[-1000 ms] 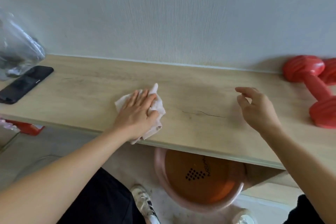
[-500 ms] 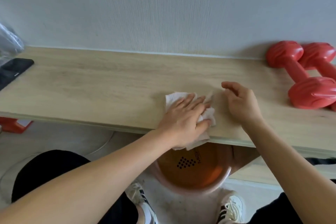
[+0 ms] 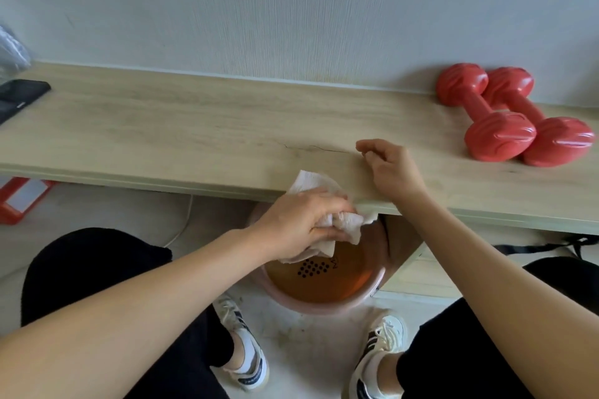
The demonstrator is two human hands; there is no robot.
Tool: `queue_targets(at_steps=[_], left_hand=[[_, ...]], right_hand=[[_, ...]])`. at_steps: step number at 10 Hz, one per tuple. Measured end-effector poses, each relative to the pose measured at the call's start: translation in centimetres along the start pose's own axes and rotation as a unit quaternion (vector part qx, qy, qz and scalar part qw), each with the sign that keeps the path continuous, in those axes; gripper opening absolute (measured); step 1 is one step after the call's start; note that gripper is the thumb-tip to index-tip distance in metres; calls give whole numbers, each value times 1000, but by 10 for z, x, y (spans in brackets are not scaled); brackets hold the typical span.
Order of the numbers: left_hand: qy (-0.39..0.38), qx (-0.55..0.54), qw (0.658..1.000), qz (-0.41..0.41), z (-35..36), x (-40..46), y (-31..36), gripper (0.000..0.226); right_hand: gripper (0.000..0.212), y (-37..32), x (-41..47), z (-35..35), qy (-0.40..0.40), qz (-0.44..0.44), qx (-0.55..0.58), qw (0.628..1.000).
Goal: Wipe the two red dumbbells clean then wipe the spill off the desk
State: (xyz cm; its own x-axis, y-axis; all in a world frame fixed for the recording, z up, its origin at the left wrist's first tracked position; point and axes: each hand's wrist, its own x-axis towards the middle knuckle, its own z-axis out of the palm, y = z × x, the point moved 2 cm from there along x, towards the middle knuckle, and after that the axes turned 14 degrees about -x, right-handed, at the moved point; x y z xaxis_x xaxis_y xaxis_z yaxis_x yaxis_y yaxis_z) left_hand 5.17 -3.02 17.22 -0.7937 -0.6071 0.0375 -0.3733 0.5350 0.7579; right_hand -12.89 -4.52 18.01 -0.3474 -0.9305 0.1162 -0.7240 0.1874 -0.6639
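Two red dumbbells point(image 3: 486, 113) point(image 3: 547, 126) lie side by side at the right end of the light wooden desk point(image 3: 194, 136), near the wall. My left hand point(image 3: 301, 223) grips a crumpled white paper towel point(image 3: 343, 223) at the desk's front edge, partly over the edge and above a bin. My right hand point(image 3: 389, 168) rests on the desk just right of the towel, fingers loosely curled and holding nothing. A thin dark line point(image 3: 317, 148) marks the desk surface beyond the hands.
A pink bin with an orange liner point(image 3: 324, 282) stands on the floor under the desk edge, between my feet. A black phone point(image 3: 19, 97) and a clear plastic bag point(image 3: 11, 52) sit at the desk's left end. A red box point(image 3: 22, 201) lies on the floor at left.
My left hand slid the towel rightward across the desk, then pulled it toward me to the front edge and bunched it up. My right hand stayed nearly in place.
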Motion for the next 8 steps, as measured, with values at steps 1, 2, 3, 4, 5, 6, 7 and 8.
queue_targets(at_steps=[1, 2, 3, 4, 5, 6, 7, 8], left_hand=[[-24, -55, 996, -70, 15, -29, -19, 35], [42, -88, 988, -116, 24, -44, -44, 26], [71, -17, 986, -147, 39, -35, -70, 24], [119, -52, 975, -180, 61, -22, -94, 12], [147, -94, 964, -202, 76, -8, -112, 17], [160, -131, 950, -234, 82, 3, -121, 11], [156, -164, 938, -262, 89, 9, -132, 26], [172, -191, 921, -294, 87, 13, -132, 29]], right_hand=[[30, -8, -23, 0, -4, -38, 42, 998], [29, -12, -58, 5, -28, -94, 49, 994], [27, 0, -86, 25, -106, -123, -18, 987], [26, 26, -91, 50, -161, -106, -85, 978], [28, 50, -85, 66, -174, -64, -136, 973], [30, 66, -78, 76, -183, -30, -151, 971], [30, 74, -74, 83, -193, -29, -172, 966], [30, 77, -69, 87, -192, -32, -184, 963]])
